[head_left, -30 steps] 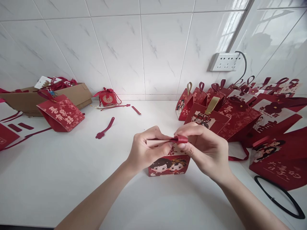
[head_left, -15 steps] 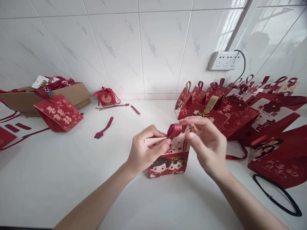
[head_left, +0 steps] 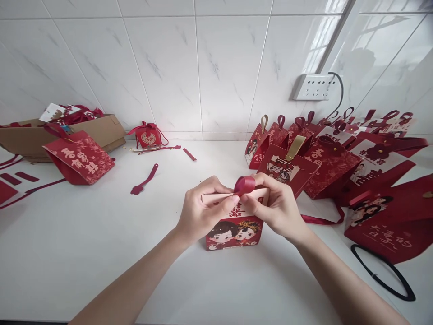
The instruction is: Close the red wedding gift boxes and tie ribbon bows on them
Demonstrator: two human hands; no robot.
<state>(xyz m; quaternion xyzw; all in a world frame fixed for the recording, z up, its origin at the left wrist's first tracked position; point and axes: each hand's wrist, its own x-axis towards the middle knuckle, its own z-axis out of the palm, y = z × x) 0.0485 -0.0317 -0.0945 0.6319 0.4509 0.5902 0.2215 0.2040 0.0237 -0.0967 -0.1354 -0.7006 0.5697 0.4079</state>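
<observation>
A red and cream gift box with two cartoon faces stands upright on the white table in front of me. My left hand pinches its top edge, thumb on the front and fingers behind. A dark red ribbon loop rises from the middle of that edge, between my hands. My right hand is closed on the top edge too, its thumb on the front just right of the ribbon's base. Fingertips behind the box are hidden.
Several finished-looking red gift boxes crowd the right side, near a black loop. At left are a cardboard box, a red gift box and a small red pouch. A flower-ended strap lies left of my hands.
My right hand has moved left and closed its fingers on the box's top edge beside the ribbon. The left hand keeps its pinch. The view has shifted slightly.
</observation>
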